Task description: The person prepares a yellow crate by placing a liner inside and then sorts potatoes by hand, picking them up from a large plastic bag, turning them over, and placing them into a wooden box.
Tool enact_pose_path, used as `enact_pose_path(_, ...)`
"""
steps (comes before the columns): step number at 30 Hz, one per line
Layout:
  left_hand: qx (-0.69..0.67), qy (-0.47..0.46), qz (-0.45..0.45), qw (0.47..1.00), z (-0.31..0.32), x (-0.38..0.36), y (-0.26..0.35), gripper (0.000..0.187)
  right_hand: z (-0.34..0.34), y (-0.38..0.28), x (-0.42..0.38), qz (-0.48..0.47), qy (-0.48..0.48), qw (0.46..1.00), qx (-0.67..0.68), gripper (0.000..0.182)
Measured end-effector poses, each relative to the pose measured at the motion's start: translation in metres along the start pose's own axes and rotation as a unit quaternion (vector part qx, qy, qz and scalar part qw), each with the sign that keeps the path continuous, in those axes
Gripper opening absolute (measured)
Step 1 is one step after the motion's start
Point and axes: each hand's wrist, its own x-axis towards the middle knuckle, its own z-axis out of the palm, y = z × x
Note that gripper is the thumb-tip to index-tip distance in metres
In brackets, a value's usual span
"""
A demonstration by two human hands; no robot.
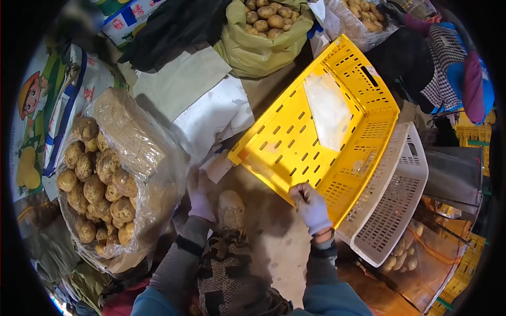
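Note:
My right hand (310, 206), in a pale glove with dark fingertips, is closed on the near rim of a yellow plastic crate (284, 129). The crate is slotted and tilted, and a white sheet (329, 110) lies inside it. My left hand (199, 195), also gloved, has its fingers stretched out beside a clear plastic bag (168, 179) and holds nothing. Brown potatoes (95, 188) fill that bag's open mouth, and a cardboard-coloured flap (129, 134) shows through the plastic. Under the yellow crate's right side sits a white crate (382, 221).
A green bag (245, 52) of potatoes stands at the top, near another clear bag (352, 26) of them. Flattened cartons (211, 105) lie ahead on the floor. At the upper right, a person in a checked sleeve (445, 68) is close by. My shoe (231, 210) stands between my hands.

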Motion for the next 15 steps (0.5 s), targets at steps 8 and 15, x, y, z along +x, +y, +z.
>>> enact_pose_path(8,-0.500,0.074,-0.407,0.761,0.013,0.027,-0.050,0.040,0.017,0.008,-0.022,-0.117,0.003,0.985,-0.128,0.029)
enact_pose_path(15,-0.344,0.082,-0.443,0.824,-0.008,0.070,-0.100,0.025,-0.004,-0.008,-0.020,-0.175,-0.040,0.979,-0.099,0.034)
